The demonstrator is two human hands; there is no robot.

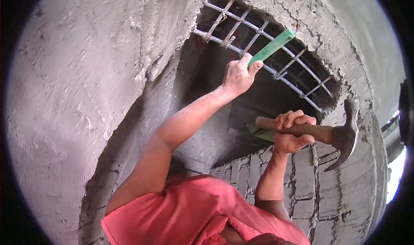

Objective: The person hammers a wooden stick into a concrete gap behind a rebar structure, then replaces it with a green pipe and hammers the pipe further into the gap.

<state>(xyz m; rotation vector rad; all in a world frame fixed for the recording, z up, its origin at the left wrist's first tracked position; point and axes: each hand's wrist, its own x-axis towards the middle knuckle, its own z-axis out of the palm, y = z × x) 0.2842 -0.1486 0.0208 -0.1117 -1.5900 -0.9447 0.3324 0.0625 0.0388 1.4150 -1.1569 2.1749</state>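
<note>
My left hand [239,75] is closed around a green bar-like piece [272,48] with a small hole near its upper end, the thumb lying along its side. The bar slants up to the right, over a grid of ribbed rebar [254,27] in this view. Its lower end is hidden in my hand. Lower right, my right hand [295,130] grips the wooden handle of a claw hammer [345,137], palm side toward me. The hammer's metal head points right, with the curved claw down and the striking face up.
Rough grey plaster [73,94] covers the wall on the left. The rebar spans a jagged opening with a dark hollow behind it. Mortared brickwork [306,176] lies below right. Bright daylight [396,176] shows at the far right edge.
</note>
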